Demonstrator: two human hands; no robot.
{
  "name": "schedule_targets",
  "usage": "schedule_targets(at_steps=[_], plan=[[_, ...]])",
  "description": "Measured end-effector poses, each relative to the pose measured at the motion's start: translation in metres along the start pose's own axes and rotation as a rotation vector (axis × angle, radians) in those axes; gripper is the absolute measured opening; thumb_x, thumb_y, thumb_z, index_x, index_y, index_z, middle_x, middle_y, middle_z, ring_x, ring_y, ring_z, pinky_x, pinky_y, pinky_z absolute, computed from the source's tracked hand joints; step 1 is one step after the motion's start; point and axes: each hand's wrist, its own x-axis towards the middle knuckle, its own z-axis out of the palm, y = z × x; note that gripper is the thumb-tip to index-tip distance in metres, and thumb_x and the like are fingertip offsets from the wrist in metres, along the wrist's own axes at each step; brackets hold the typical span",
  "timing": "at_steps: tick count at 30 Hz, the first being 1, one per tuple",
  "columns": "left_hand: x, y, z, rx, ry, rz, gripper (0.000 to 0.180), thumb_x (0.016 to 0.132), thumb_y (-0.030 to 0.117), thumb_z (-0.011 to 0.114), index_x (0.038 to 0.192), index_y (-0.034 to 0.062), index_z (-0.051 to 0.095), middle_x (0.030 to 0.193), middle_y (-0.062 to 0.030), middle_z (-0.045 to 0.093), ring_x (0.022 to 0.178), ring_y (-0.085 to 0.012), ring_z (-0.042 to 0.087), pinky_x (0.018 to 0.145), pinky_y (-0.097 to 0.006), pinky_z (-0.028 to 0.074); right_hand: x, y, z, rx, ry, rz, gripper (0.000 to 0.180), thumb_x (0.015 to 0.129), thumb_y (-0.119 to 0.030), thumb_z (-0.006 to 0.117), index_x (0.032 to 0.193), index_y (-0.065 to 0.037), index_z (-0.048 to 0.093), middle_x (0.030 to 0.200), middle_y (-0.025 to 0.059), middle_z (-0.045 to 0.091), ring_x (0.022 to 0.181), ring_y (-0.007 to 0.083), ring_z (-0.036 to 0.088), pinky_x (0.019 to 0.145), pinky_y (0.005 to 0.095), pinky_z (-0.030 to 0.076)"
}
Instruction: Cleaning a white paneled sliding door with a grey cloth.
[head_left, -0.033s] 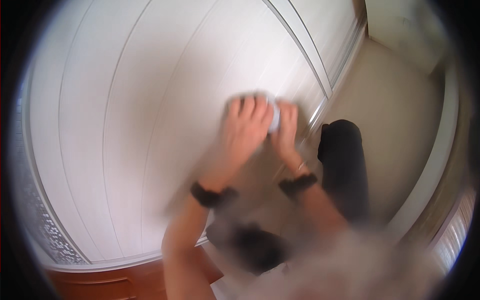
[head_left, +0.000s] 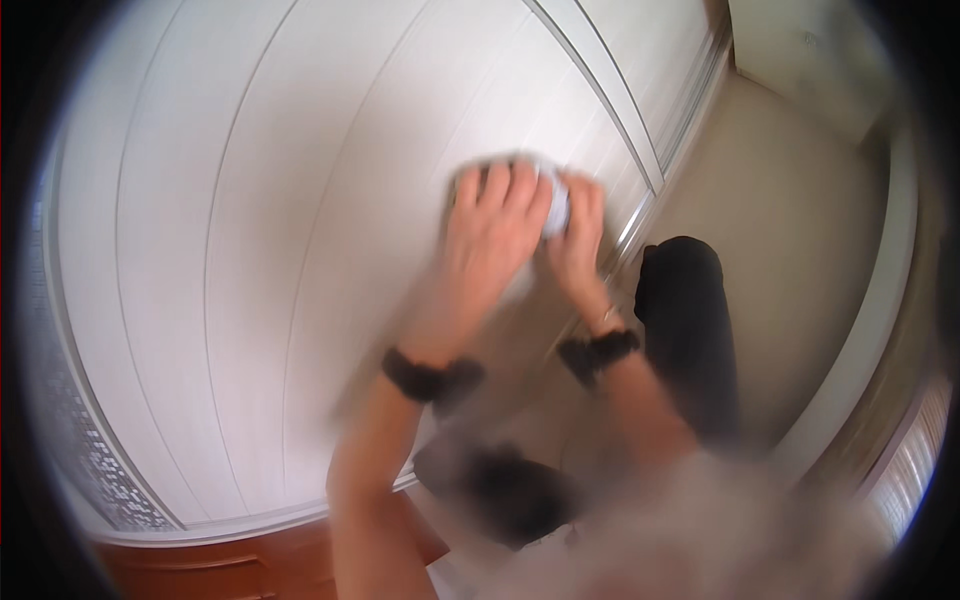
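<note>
My left hand (head_left: 495, 225) presses against the pale grooved panel (head_left: 270, 220), its fingers bent over a small whitish wad (head_left: 556, 208). Close beside it, my right hand (head_left: 580, 225) grips the wad's right side. Much of the wad is hidden under my fingers; whether it is cloth or something else I cannot make out. Both wrists wear dark bands, and a thin bracelet shows above the right one.
A metal-edged frame strip (head_left: 610, 90) borders the panel on the right. Beyond it lies beige floor (head_left: 780, 230). My dark-clothed leg (head_left: 685, 320) is right of my hands. Reddish-brown wood (head_left: 190, 572) runs along the lower left, beside a mosaic-like strip (head_left: 110, 470).
Both hands, with the whitish wad between them, have shifted a little upward along the panel, the right hand also slightly rightward.
</note>
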Motion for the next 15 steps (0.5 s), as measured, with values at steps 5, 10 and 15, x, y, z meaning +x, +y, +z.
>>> schedule_targets(at_steps=[5,10,15], plan=[[0.046,0.004,0.021,-0.017,0.081,-0.005,0.031,0.075,0.014,0.057,0.105,0.0084,0.060,0.102,-0.0071,0.055,0.092,-0.0236,0.053,0.078,-0.040,0.042,0.039,0.016,0.000,-0.025,0.189,0.022,0.051,0.066,0.008,0.059,0.117,0.001,0.057,0.111,0.0210,0.054,0.103,0.0386,0.050,0.093,0.0433,0.041],[-0.070,0.063,0.020,0.026,-0.226,-0.045,0.033,0.075,0.015,0.058,0.108,0.0068,0.061,0.106,-0.0098,0.056,0.093,-0.0249,0.053,0.081,-0.042,0.044,-0.103,0.032,0.009,0.105,0.034,0.316,0.042,0.071,0.000,0.067,0.113,0.001,0.059,0.106,0.0208,0.056,0.100,0.0355,0.053,0.088,0.0413,0.043],[-0.130,0.069,-0.004,-0.079,-0.304,-0.014,0.033,0.076,0.015,0.057,0.107,0.0026,0.059,0.105,-0.0136,0.055,0.093,-0.0279,0.053,0.080,-0.044,0.044,-0.150,0.013,-0.006,-0.103,-0.290,-0.040,0.056,0.066,0.004,0.069,0.120,-0.003,0.057,0.117,0.0198,0.053,0.104,0.0374,0.054,0.087,0.0416,0.047]])
